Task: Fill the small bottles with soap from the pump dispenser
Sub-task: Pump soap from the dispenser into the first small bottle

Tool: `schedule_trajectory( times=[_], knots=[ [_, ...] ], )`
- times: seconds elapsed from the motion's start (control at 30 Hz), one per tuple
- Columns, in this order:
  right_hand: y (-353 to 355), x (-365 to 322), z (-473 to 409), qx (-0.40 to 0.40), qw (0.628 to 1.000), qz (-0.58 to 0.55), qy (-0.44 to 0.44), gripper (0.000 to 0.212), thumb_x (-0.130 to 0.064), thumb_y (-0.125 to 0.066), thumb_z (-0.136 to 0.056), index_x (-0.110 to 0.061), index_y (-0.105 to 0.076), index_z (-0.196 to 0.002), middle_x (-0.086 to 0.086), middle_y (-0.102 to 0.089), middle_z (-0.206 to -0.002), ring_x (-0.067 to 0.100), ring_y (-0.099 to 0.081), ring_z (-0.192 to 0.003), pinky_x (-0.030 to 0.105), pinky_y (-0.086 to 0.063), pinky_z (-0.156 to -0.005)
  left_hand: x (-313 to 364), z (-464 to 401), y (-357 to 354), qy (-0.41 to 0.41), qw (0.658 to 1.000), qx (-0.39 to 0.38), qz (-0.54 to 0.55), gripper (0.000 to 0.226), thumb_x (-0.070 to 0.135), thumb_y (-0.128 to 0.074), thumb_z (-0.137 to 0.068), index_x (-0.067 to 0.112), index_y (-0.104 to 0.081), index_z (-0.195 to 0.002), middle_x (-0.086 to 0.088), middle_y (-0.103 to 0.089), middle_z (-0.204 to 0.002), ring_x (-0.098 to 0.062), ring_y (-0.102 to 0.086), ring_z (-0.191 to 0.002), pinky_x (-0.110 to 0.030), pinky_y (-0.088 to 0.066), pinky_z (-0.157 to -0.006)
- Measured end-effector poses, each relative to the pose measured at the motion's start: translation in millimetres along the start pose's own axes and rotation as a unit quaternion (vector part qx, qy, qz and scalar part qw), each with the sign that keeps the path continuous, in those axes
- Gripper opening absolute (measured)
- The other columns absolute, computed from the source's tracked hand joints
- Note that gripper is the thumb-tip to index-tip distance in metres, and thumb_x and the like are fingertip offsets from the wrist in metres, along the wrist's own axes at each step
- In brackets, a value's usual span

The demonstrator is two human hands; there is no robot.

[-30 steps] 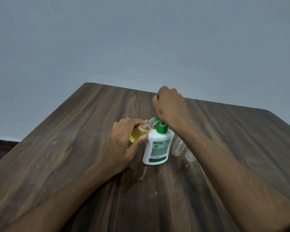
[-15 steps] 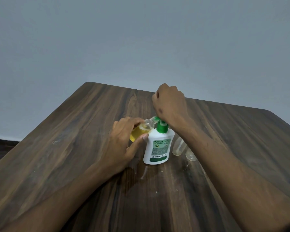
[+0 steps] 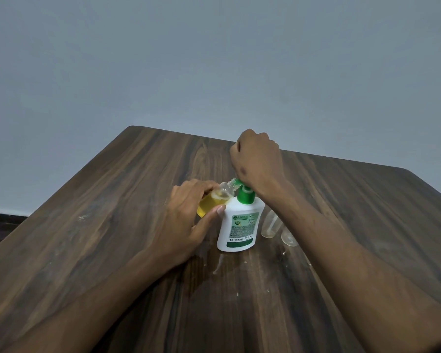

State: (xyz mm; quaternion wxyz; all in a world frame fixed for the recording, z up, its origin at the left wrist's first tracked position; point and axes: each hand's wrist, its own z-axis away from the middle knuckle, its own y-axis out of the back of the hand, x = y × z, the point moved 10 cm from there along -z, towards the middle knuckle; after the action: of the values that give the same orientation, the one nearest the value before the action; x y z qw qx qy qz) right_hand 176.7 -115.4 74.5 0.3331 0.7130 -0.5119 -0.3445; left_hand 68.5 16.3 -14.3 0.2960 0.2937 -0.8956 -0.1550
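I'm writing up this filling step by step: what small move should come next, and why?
Probably another press on the pump with the right hand. The small bottle in the left hand sits tilted at the spout, only partly full of yellow soap.

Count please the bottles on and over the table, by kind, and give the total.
Pump dispenser: 1
Small bottle with yellow soap, held by the left hand: 1
Small clear bottles standing on the table, apparently empty: 2
Total: 4
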Motion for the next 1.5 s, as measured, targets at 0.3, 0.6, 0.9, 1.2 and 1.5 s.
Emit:
schedule_trajectory(
  times=[0.3,0.6,0.9,1.2,1.5],
  knots=[
    [-1.3,2.3,1.0,-0.010,1.000,-0.010,-0.009,0.034,-0.018,-0.043,-0.097,-0.016,-0.030,-0.065,0.002,-0.040,-0.062,0.019,-0.033,-0.051,0.034,-0.028,-0.059,-0.6,0.0,-1.1,-0.001,1.000,-0.005,0.003,0.030,0.037,-0.059,-0.103,0.015,-0.066,-0.122,0.009,-0.064,-0.112,-0.013,-0.059,-0.099,-0.039,-0.044,-0.085],
    [-4.6,4.6,1.3,-0.018,1.000,-0.014,-0.015,0.034,-0.016,-0.044,-0.095,-0.015,-0.031,-0.064,0.002,-0.039,-0.059,0.022,-0.034,-0.050,0.034,-0.024,-0.053,-0.9,0.0,-2.0,-0.002,1.000,-0.007,0.001,0.030,0.035,-0.060,-0.102,0.015,-0.066,-0.123,0.008,-0.065,-0.112,-0.015,-0.060,-0.099,-0.041,-0.044,-0.085],
    [-7.4,7.1,-0.8,-0.012,1.000,-0.016,-0.009,0.033,-0.019,-0.043,-0.096,-0.015,-0.034,-0.065,0.003,-0.045,-0.062,0.023,-0.040,-0.052,0.034,-0.028,-0.055,-1.6,-0.5,-2.5,0.006,1.000,-0.012,0.002,0.032,0.037,-0.057,-0.103,0.014,-0.066,-0.123,0.007,-0.065,-0.112,-0.014,-0.058,-0.100,-0.038,-0.043,-0.086],
    [-6.7,5.6,-2.2,0.001,1.000,-0.009,0.005,0.032,-0.020,-0.043,-0.096,-0.015,-0.036,-0.065,0.005,-0.049,-0.062,0.026,-0.044,-0.053,0.034,-0.031,-0.056,-2.3,0.6,-2.7,0.004,1.000,-0.014,0.001,0.032,0.037,-0.057,-0.104,0.014,-0.066,-0.124,0.005,-0.066,-0.113,-0.015,-0.059,-0.101,-0.041,-0.044,-0.085],
    [-3.7,0.6,-3.3,0.017,1.000,0.000,0.017,0.034,-0.019,-0.043,-0.096,-0.016,-0.033,-0.064,0.003,-0.044,-0.061,0.026,-0.040,-0.054,0.035,-0.030,-0.059,-4.3,-0.1,-2.7,0.008,1.000,-0.014,0.000,0.028,0.033,-0.061,-0.103,0.015,-0.066,-0.124,0.005,-0.065,-0.113,-0.016,-0.059,-0.101,-0.042,-0.045,-0.086]
  ],
)
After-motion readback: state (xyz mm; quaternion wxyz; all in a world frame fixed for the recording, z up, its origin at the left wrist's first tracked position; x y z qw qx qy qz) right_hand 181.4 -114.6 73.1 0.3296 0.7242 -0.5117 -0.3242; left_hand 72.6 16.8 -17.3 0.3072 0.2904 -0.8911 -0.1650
